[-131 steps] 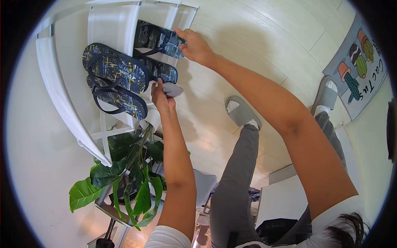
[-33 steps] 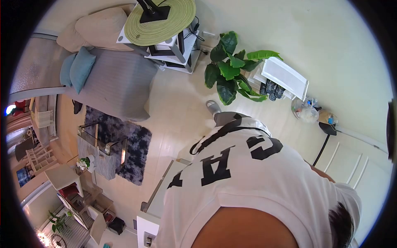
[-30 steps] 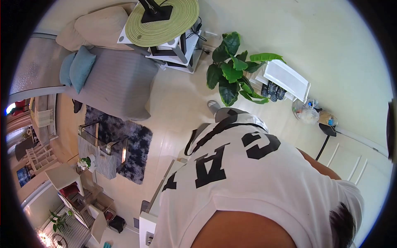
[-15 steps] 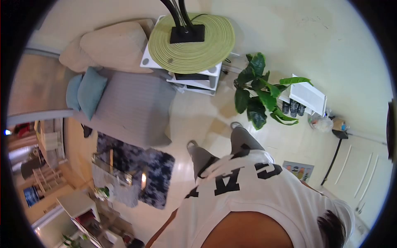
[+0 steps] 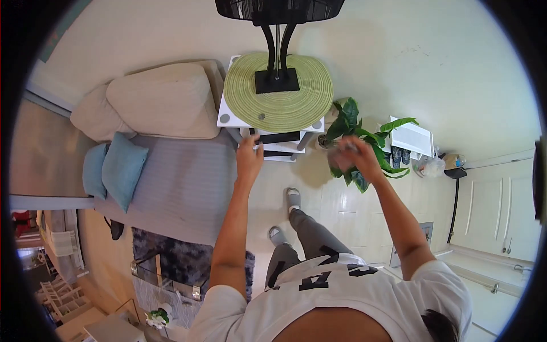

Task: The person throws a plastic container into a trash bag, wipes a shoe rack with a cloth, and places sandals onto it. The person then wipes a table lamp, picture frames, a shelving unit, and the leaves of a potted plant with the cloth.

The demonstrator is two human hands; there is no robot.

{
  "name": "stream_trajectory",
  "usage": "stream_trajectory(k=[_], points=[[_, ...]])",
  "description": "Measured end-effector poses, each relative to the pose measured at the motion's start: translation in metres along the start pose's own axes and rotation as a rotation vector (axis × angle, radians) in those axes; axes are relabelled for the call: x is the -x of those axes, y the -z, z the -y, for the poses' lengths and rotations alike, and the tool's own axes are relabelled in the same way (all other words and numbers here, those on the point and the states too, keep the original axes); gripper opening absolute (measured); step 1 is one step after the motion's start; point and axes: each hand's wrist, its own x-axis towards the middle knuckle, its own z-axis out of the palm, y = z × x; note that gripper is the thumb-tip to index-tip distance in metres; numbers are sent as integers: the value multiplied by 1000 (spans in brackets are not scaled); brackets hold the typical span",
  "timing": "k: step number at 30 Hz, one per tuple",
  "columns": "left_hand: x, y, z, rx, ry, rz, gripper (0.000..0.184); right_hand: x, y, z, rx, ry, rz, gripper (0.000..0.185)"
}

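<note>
Well, left hand [image 5: 249,157] is part-spread; right hand [image 5: 360,155], grip unclear, hovers near potted plant [image 5: 348,112].

Head view, one: worn camera, wide and rounded, dark at its corners, looking forward and steeply down over the wearer's own body. Nearest, bottom centre: the white shirt [image 5: 319,290], close under the lens. Middle range: the left hand [image 5: 249,158] left of centre, the right hand [image 5: 364,157] right of it, both seen from above. Beyond, top centre: the lamp [image 5: 277,80] (shade cut by the upper edge). Flanks: sofa [image 5: 171,185] at left, white door [image 5: 484,211] at far right. Floor [image 5: 347,222] between, seen from standing height.
</note>
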Motion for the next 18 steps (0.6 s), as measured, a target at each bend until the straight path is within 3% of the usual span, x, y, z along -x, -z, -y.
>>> stream_trajectory(k=[4,7,9,10,12,16,18], points=[[-85,-26,14,-9,99,-82,33,-141,-34,-5,-227,-143,-95,26],[-134,-60,41,19,77,-139,39,-235,-72,-62,-303,-83,-137,27],[-143,-71,42,27,85,-163,41,-262,-96,-107,65,96,-64,30],[-146,-74,45,28,91,-161,41,-258,-103,-108,66,91,-60,30],[-153,-79,51,-27,79,-128,36,-232,-117,-98,573,482,-273,37],[-147,-75,60,55,135,-133,34,-199,-149,-69,550,467,-208,44],[-152,-65,63,215,180,-48,38,-201,-180,-61,524,550,-119,36]])
